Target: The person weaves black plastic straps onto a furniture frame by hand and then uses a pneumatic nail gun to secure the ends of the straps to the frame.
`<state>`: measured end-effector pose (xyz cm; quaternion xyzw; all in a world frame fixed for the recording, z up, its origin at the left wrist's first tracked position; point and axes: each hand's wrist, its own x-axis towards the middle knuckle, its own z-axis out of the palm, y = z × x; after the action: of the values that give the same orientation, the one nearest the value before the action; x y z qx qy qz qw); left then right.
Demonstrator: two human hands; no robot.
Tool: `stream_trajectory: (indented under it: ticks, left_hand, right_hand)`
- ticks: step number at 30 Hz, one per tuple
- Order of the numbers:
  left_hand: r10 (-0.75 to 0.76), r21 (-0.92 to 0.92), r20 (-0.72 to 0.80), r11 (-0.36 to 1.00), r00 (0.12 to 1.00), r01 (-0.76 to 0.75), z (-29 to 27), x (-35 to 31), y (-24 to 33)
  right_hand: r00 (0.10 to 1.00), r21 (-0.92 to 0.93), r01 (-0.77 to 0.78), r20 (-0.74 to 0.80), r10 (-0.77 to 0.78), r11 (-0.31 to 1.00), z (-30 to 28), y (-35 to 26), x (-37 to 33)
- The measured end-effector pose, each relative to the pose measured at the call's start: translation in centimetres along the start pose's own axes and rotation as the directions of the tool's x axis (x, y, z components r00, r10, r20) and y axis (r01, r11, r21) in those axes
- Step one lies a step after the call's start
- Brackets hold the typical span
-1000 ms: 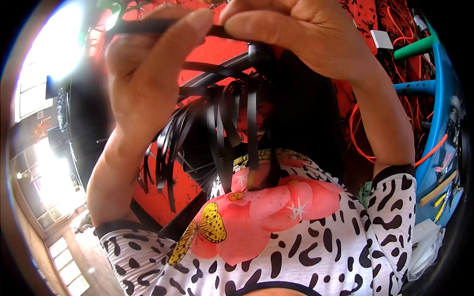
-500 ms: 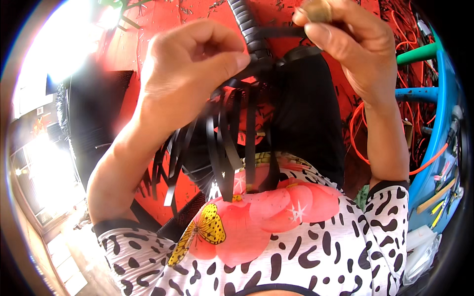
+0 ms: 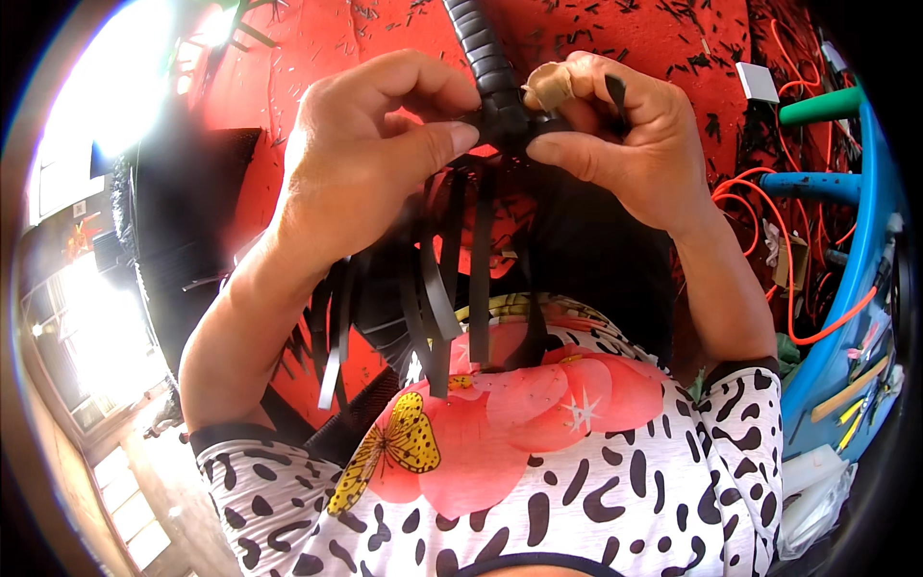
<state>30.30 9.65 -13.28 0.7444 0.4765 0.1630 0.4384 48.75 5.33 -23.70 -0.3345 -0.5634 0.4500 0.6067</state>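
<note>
In front of me a bar wrapped in flat black strip (image 3: 478, 43) runs up to the far edge, with a dark joint at its near end. Left of that joint my left hand (image 3: 351, 159) is closed, thumb and forefinger pinching a black strip. On the other side my right hand (image 3: 630, 149) closes on another black strip (image 3: 615, 91), whose end sticks up between the fingers. A tan finger wrap (image 3: 551, 87) covers one of its fingertips. Several loose black strips (image 3: 439, 288) hang from the work toward my lap; their upper ends are partly hidden.
Short black offcuts lie scattered over the red floor covering (image 3: 615, 29). To the right stand a blue table (image 3: 817, 186) with tools on it and a tangle of orange cord (image 3: 790, 288). A blurred dark object (image 3: 183, 221) stands at left.
My right hand has come down and left to the joint, bringing its strip along. My left hand stays nearly in place. The hanging strips have swung slightly.
</note>
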Motion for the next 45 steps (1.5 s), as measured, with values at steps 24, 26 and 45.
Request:
stream_trajectory:
  ticks: [24,26,45]
  left_hand:
    - [0.54,0.365,0.131,0.753,0.831,-0.547,0.2,-1.2,-0.7]
    - [0.541,0.355,0.128,0.758,0.831,-0.548,0.2,-1.2,-0.7]
    - [0.554,0.317,0.119,0.765,0.824,-0.56,0.1,-0.8,-1.0]
  right_hand:
    - [0.996,0.225,0.015,0.077,-0.033,0.974,-0.8,-0.3,-0.5]
    - [0.997,0.503,-0.082,0.032,0.076,0.86,-1.2,-0.7,0.1]
    - [0.958,0.07,0.025,-0.288,-0.003,0.997,0.0,-0.7,-1.0]
